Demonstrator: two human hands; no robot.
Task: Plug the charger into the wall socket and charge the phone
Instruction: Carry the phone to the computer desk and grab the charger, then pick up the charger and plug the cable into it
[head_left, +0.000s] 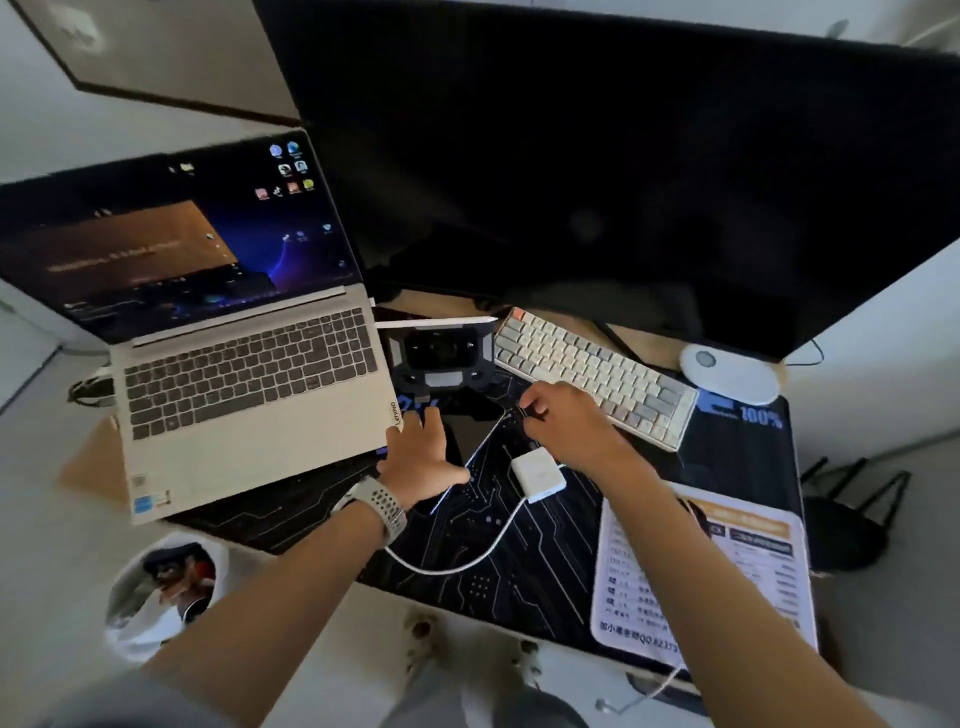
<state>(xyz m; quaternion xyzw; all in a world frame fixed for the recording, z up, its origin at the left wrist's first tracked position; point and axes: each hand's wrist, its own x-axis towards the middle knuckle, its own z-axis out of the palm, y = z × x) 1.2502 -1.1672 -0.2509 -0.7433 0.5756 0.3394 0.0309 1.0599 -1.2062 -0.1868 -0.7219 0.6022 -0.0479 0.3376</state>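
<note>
Phone (470, 431) lies flat and dark on the desk mat between both hands, charger just beside it.

Nearest, a white cable (457, 564) loops in a soft curve across the black circuit-patterned desk mat (545, 582), with a glossy printed sheet (727, 561) at the mat's right edge. The cable runs up to the charger (538, 474), a small smooth white block lying on the mat. The left hand (423, 460), a perforated pale watch band on its wrist, rests with fingers spread on the phone's near edge. The right hand (563, 421) pinches a small dark plug end at the phone's far corner, fingertips closed together on it. Beyond, a grey laptop (249, 384) crowds the left, a pale compact keyboard (592, 371) the right, a dark controller (441, 356) between them, and a large black monitor (597, 166) behind.
</note>
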